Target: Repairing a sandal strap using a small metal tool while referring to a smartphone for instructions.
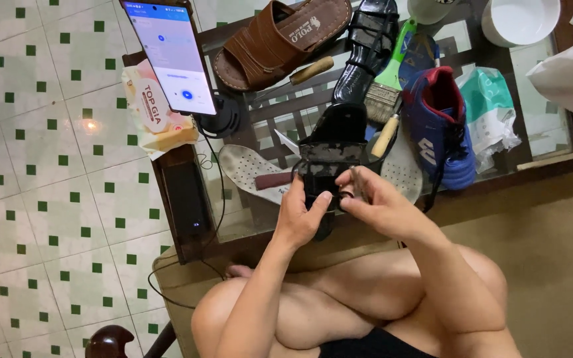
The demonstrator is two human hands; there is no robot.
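I saw both hands, left [303,215] and right [379,205], meet on a shoe [329,156] over the table's [552,142] near edge. Two insoles [247,169] lay under and either side of them. Beyond them lay a brush [384,99] and a sandal [276,40]; a sneaker [439,126] lay right, a phone [170,53] stood left.

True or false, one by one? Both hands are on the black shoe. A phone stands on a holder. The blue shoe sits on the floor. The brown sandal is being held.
1. Left hand and right hand both grip the black shoe: true.
2. A phone stands on a holder: true.
3. The blue shoe sits on the floor: false, it is on the glass table.
4. The brown sandal is held: false, it lies on the table untouched.
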